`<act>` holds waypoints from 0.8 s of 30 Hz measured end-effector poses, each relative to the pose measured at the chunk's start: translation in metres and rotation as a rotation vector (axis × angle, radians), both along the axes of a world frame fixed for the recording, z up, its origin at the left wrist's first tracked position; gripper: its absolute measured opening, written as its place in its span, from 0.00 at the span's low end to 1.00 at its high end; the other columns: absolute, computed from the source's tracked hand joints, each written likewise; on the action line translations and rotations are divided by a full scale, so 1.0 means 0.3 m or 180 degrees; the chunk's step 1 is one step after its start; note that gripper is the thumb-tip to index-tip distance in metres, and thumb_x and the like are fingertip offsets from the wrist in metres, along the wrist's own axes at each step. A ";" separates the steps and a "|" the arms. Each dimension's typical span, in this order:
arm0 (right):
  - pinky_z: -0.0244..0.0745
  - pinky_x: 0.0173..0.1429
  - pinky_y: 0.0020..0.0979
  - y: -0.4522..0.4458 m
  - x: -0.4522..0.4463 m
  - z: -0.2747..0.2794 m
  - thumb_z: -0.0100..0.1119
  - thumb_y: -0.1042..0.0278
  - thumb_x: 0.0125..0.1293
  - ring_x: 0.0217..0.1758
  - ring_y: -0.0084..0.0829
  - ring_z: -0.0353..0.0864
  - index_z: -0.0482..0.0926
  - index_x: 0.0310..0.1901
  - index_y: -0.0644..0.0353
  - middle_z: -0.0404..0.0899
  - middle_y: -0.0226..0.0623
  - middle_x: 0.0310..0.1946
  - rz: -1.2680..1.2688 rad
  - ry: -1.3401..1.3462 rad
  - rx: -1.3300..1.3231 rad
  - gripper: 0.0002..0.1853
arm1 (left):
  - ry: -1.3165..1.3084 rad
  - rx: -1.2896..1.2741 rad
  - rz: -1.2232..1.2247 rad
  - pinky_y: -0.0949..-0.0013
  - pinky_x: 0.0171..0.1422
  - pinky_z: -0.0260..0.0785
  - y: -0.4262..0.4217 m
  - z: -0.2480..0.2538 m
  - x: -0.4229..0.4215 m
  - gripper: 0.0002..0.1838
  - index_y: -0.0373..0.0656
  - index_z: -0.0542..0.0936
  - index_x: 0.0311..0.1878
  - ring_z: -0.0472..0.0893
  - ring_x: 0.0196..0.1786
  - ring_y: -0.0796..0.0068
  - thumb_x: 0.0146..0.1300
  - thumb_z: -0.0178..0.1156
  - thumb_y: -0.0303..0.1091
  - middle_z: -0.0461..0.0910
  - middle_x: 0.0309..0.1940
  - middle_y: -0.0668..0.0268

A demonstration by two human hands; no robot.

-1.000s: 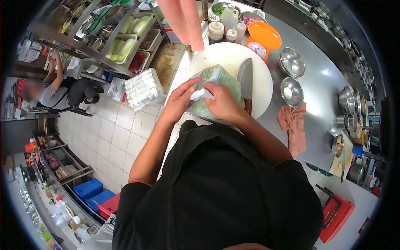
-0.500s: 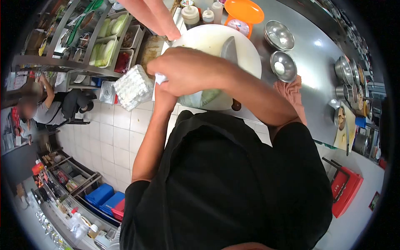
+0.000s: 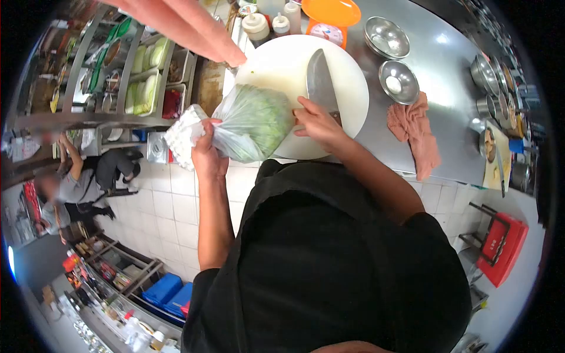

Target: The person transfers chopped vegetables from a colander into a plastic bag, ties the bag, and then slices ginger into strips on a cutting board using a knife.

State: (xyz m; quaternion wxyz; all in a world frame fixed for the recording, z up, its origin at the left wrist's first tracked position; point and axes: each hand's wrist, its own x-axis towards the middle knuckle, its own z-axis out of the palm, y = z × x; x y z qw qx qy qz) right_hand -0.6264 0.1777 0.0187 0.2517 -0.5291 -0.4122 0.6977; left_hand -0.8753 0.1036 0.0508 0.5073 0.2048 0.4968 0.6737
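My left hand is closed around the gathered neck of a clear plastic bag. Green leafy vegetables show through the bag, which hangs over the near left part of a round white cutting board. My right hand is at the bag's right side, fingers apart, with nothing visible in it. Just beyond those fingers, a broad-bladed kitchen knife lies on the board, its handle partly hidden by the hand. Beside my left hand is a white block with a bumpy surface.
Squeeze bottles and an orange scale stand behind the board. Metal bowls and a pinkish cloth lie to the right. Pinkish finger-like shapes reach in from the top. A person sits at far left.
My hands, crossed over each other at the bag's neck before, are now apart. The right hand has moved right towards the knife. The bag has been raised and shows fully.
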 end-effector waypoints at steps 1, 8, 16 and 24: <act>0.82 0.56 0.37 0.004 -0.035 0.000 0.50 0.63 0.79 0.51 0.32 0.82 0.65 0.75 0.65 0.80 0.43 0.57 -0.0238 0.0157 -0.0110 0.28 | 0.0039 0.0014 -0.0041 0.60 0.54 0.75 0.001 0.002 -0.007 0.13 0.38 0.82 0.45 0.80 0.46 0.66 0.77 0.58 0.39 0.80 0.43 0.62; 0.80 0.54 0.36 0.064 -0.096 -0.067 0.60 0.68 0.73 0.51 0.33 0.82 0.78 0.57 0.68 0.82 0.41 0.48 -0.0202 0.0589 -0.0514 0.16 | -0.0007 0.0053 0.0011 0.61 0.53 0.75 -0.032 0.059 -0.056 0.13 0.40 0.80 0.41 0.81 0.46 0.66 0.79 0.54 0.39 0.80 0.42 0.62; 0.77 0.52 0.34 0.084 -0.059 0.145 0.58 0.69 0.75 0.44 0.35 0.82 0.77 0.51 0.62 0.81 0.37 0.49 -0.0620 0.2221 -0.0305 0.09 | 0.0180 0.0205 -0.0069 0.66 0.52 0.72 -0.100 0.069 -0.075 0.12 0.40 0.83 0.38 0.77 0.43 0.73 0.74 0.60 0.38 0.80 0.38 0.66; 0.69 0.40 0.29 0.131 -0.090 0.404 0.52 0.72 0.78 0.34 0.27 0.73 0.76 0.53 0.64 0.79 0.36 0.38 -0.0021 0.1764 0.0647 0.08 | 0.0985 0.0270 -0.0036 0.73 0.46 0.67 -0.016 0.152 0.006 0.09 0.41 0.86 0.44 0.75 0.41 0.79 0.73 0.60 0.34 0.83 0.40 0.72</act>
